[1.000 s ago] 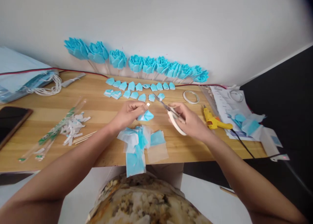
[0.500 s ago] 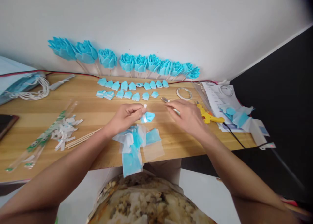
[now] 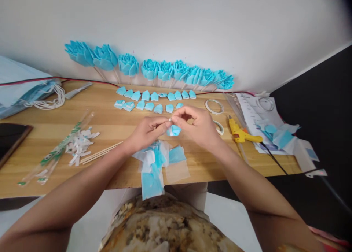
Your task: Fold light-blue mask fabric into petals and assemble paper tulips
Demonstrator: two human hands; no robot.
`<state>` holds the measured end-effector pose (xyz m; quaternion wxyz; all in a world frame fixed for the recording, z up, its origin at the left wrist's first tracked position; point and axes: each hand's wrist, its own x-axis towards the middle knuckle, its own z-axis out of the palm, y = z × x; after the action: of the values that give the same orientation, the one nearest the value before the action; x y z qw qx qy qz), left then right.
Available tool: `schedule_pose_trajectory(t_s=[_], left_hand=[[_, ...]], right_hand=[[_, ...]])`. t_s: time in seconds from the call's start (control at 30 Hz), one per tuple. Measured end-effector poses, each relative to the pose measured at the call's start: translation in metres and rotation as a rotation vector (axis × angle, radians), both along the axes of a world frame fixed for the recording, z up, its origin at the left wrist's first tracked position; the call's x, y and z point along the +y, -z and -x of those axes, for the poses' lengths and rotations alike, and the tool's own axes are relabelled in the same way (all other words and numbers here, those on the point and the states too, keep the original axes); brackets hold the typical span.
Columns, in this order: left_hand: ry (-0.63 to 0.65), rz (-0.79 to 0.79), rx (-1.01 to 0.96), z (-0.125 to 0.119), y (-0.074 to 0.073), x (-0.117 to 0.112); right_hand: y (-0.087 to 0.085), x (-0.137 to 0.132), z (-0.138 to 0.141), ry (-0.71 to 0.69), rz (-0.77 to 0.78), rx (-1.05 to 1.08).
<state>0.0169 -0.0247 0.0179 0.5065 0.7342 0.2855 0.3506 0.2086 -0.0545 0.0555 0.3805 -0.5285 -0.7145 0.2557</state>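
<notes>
My left hand (image 3: 152,133) is closed, its thumb and fingertips pinching a small folded blue fabric petal (image 3: 173,130) that carries a white strip. My right hand (image 3: 196,125) meets it, thumb and forefinger pinched on the small white end of the tape strip (image 3: 170,119) at the petal's upper edge. Both sets of fingertips partly cover petal and strip. Just beyond the hands lie two rows of similar folded petals (image 3: 145,95). Nearer me, under the hands, rests a loose pile of blue and white fabric pieces (image 3: 152,180), overhanging the table's front edge.
Blue fabric flowers (image 3: 128,64) on sticks lean along the wall. Rolls of tape (image 3: 214,107) and a yellow glue gun (image 3: 243,133) with its cord lie to the right. Leftward are wooden sticks (image 3: 101,153), white paper scraps (image 3: 81,144), clear plastic sleeves (image 3: 59,153) and a phone (image 3: 13,140).
My right hand has come left from beside the tape roll to the strip on the petal. A metal tool tip seen by it before no longer shows. The view has shifted slightly left.
</notes>
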Motion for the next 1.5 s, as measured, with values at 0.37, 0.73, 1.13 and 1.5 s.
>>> schedule_pose_trajectory(t_s=[0.37,0.73,1.13,1.5], left_hand=[[-0.266,0.234,-0.166,-0.007,0.017,0.013],[-0.357,0.228,-0.128,-0.008,0.016,0.010],[-0.335,0.247,-0.134,-0.011,0.012,0.008],[-0.274,0.331,-0.119,-0.010,0.011,0.008]], right_hand=[[0.030,0.010,-0.017,0.137,-0.010,0.225],[0.043,0.006,-0.007,0.039,-0.125,0.094],[0.050,0.011,-0.006,0.047,-0.170,0.112],[0.051,0.012,-0.002,0.074,-0.170,0.115]])
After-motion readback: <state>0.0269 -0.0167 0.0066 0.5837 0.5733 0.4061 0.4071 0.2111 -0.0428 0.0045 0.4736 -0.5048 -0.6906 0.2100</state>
